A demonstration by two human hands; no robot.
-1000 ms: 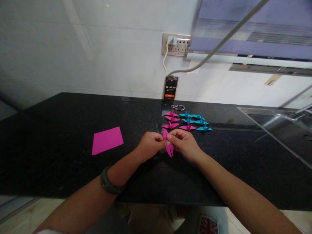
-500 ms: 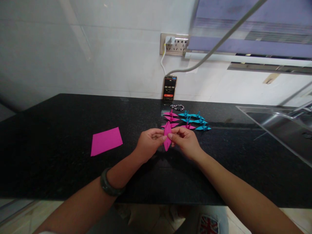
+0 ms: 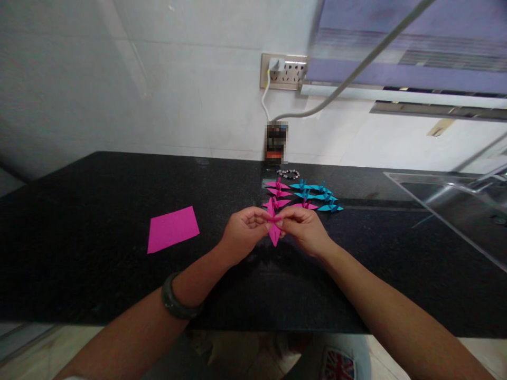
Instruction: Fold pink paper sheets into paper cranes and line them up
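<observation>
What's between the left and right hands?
Head view: a pink folded paper lies between the left hand and the right hand, pinched by both, its pointed lower end showing.

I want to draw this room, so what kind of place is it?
Probably a kitchen: a metal-looking sink is set into a long, dark counter, and a socket panel is on the pale wall above it. I can't see a stove, though.
</observation>
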